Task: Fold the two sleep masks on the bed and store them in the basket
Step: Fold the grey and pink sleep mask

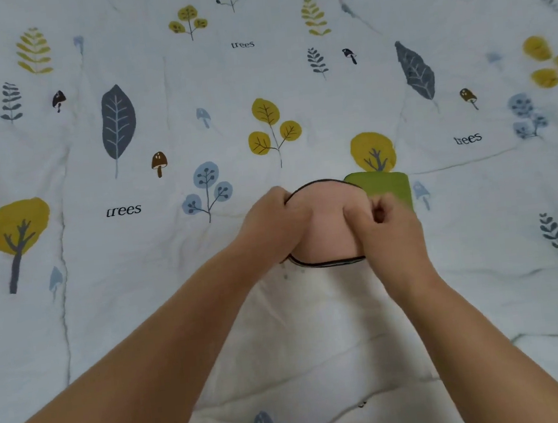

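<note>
A pink sleep mask (329,230) with dark piping lies doubled over on the bed in the middle of the head view. My left hand (272,222) presses on its left side, fingers curled over the edge. My right hand (388,231) grips its right side, fingers bent and blurred. A green sleep mask (388,184) lies flat just behind and to the right, partly hidden by my right hand. No basket is in view.
The white quilt (141,294) printed with trees, leaves and mushrooms covers the whole bed. It is creased and puffy in front of me.
</note>
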Demonstrator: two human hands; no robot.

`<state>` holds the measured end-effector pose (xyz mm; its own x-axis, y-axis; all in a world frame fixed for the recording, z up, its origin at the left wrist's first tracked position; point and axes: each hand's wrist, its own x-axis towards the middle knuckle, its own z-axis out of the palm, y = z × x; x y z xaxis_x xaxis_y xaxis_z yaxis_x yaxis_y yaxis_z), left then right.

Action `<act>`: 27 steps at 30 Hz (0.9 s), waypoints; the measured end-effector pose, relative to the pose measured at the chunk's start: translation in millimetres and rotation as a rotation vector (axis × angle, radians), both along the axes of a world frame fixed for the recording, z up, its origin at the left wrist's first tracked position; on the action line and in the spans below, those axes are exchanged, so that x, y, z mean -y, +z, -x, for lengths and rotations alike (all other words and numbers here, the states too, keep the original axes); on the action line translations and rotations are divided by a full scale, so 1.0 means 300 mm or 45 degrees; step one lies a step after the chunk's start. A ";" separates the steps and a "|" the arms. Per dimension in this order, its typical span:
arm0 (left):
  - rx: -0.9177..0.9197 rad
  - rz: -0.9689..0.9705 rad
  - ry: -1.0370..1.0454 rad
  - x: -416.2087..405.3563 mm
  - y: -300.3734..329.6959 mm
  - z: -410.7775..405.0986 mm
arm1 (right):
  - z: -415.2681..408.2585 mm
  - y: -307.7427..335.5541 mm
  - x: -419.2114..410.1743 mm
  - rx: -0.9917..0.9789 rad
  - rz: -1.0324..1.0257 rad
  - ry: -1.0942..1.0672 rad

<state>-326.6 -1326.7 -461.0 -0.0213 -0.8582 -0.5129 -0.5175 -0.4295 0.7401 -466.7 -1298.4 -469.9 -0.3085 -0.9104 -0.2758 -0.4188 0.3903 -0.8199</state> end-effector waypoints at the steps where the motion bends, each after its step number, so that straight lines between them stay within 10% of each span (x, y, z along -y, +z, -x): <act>1: -0.021 0.006 -0.004 0.026 0.007 0.037 | 0.034 0.011 0.021 -0.008 0.024 -0.015; 27: 0.065 -0.165 -0.185 0.177 -0.138 0.285 | 0.251 -0.141 0.188 0.046 -0.258 -0.017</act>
